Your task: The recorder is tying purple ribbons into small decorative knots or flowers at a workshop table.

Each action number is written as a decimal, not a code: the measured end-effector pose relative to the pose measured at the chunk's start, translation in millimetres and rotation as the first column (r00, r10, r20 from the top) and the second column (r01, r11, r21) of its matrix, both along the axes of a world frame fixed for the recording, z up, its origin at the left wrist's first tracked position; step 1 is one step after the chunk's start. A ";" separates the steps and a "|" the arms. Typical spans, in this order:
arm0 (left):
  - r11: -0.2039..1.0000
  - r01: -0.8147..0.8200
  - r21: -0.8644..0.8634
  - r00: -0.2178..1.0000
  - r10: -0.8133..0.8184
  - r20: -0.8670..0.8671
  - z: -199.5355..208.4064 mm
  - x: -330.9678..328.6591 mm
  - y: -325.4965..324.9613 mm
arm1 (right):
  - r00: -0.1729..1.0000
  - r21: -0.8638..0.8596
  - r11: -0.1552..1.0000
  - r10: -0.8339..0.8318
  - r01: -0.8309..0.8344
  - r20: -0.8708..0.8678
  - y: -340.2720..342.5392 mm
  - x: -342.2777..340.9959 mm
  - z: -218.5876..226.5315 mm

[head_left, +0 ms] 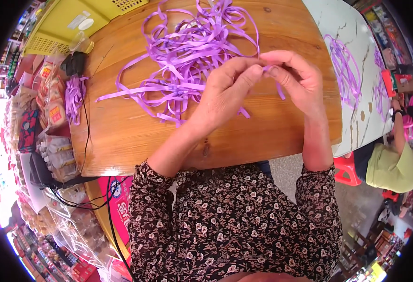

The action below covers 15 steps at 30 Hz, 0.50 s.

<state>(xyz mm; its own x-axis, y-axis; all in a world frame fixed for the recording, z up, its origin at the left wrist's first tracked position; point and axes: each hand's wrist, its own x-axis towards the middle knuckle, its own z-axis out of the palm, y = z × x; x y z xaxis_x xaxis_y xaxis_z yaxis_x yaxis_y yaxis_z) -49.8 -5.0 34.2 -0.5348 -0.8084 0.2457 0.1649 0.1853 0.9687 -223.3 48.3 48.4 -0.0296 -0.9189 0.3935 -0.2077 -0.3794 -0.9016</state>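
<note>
Over the right part of the wooden table, my left hand (227,89) and my right hand (303,82) meet, thumbs and fingertips pinched on a purple ribbon (280,90). A short end of it hangs below my right fingers. Part of the ribbon is hidden between the fingertips, so I cannot tell whether it is knotted there. Just beyond and to the left of my hands lies a tangled heap of purple ribbons (187,51), with loose ends spread over the wood.
A yellow plastic basket (70,23) and a clear cup (82,43) stand far left. A bundle of purple ribbons (75,96) hangs by the wooden table's (145,148) left edge, near packaged goods (53,108). More ribbons (345,70) lie on a white table (361,127), near another person (392,167).
</note>
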 end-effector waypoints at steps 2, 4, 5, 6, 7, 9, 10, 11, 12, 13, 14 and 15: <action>0.984 0.057 0.166 0.994 -0.072 0.087 2.0 5.0 -1.4 | 0.999 0.022 1.000 -0.018 0.019 -0.042 1.7 -5.4 2.6; 0.972 -0.225 -0.063 0.973 0.228 0.032 7.9 19.7 -14.4 | 0.995 0.042 0.998 -0.052 0.055 -0.083 1.4 -8.4 3.1; 0.916 -0.303 -0.265 0.941 0.331 0.067 10.1 29.8 -24.3 | 0.993 0.053 0.997 -0.057 0.062 -0.103 0.9 -9.3 3.6; 0.819 -0.351 -0.454 0.899 0.430 0.080 8.6 39.7 -34.8 | 0.990 0.068 0.995 -0.065 0.074 -0.123 0.2 -11.2 1.0; 0.818 -0.350 -0.457 0.899 0.430 0.081 10.2 52.0 -40.2 | 0.990 0.066 0.995 -0.065 0.074 -0.121 -0.3 -11.7 1.8; 0.506 -0.277 -0.817 0.586 0.763 0.274 9.8 69.8 -46.9 | 0.961 0.027 0.994 -0.095 0.106 -0.260 -1.7 -10.9 2.0; 0.509 -0.276 -0.816 0.587 0.761 0.276 8.0 68.7 -46.7 | 0.961 0.029 0.994 -0.096 0.107 -0.259 -2.6 -10.0 0.3; 0.394 -0.227 -0.891 0.528 0.818 0.228 5.6 64.9 -45.6 | 0.958 0.013 0.996 -0.085 0.092 -0.272 -3.6 -9.3 -1.9; 0.270 -0.168 -0.948 0.461 0.872 0.166 6.7 63.1 -41.9 | 0.956 -0.006 0.998 -0.066 0.067 -0.284 -4.9 -6.0 -1.2; 0.395 -0.187 -0.899 0.566 0.792 0.230 1.6 56.0 -37.6 | 0.956 -0.003 0.998 -0.063 0.065 -0.286 -5.3 -3.7 -2.1; 0.489 -0.214 -0.846 0.718 0.666 0.203 0.6 45.1 -28.7 | 0.950 -0.060 0.998 -0.046 0.029 -0.309 -5.7 -0.7 -3.6; 0.642 -0.210 -0.738 0.857 0.484 0.177 -1.6 33.3 -22.6 | 0.943 -0.116 0.993 -0.029 -0.011 -0.331 -6.8 1.7 -6.0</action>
<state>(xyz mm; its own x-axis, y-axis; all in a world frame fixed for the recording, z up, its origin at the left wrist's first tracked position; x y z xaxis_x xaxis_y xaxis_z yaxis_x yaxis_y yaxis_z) -16.5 -27.6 32.7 -0.4041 -0.6313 0.6620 -0.3533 0.7752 0.5236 -221.5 41.5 42.4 0.1127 -0.8675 0.4845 -0.4916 -0.4724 -0.7315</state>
